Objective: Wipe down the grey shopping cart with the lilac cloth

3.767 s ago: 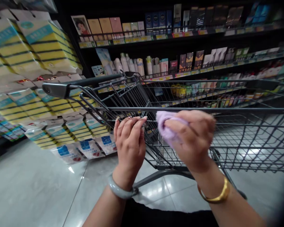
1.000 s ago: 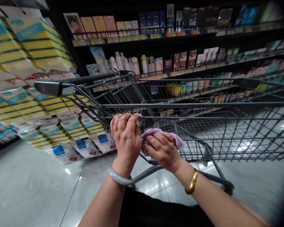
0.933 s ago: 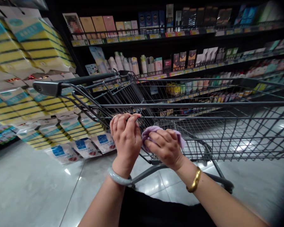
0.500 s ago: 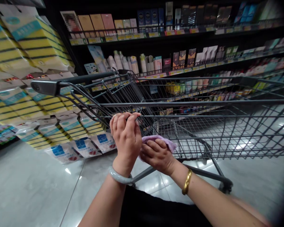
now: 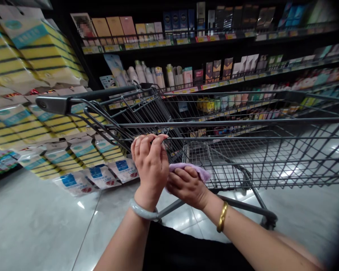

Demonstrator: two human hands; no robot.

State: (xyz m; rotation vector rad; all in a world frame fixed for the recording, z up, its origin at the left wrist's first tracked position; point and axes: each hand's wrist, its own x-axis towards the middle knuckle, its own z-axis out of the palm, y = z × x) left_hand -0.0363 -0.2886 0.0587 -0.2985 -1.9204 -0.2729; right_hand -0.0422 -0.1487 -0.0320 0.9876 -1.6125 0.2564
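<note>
A dark grey wire shopping cart [image 5: 237, 121] stands sideways in front of me, its handle end to the left. My left hand [image 5: 150, 162], with a pale bangle at the wrist, has its fingers curled over a wire on the near side of the basket. Lower and just to the right, my right hand [image 5: 188, 187] is closed on a light purple cloth [image 5: 205, 174], pressing it to the lower part of the cart's side. Most of the cloth is hidden under the fingers. A gold bangle [image 5: 222, 217] circles my right wrist.
Behind the cart, shelves [image 5: 209, 87] hold boxes and bottles. On the left hang several rows of yellow striped packs [image 5: 42, 52], with white and blue bags [image 5: 98, 176] below, near the cart's handle [image 5: 53, 104]. The floor [image 5: 45, 222] is shiny grey tile.
</note>
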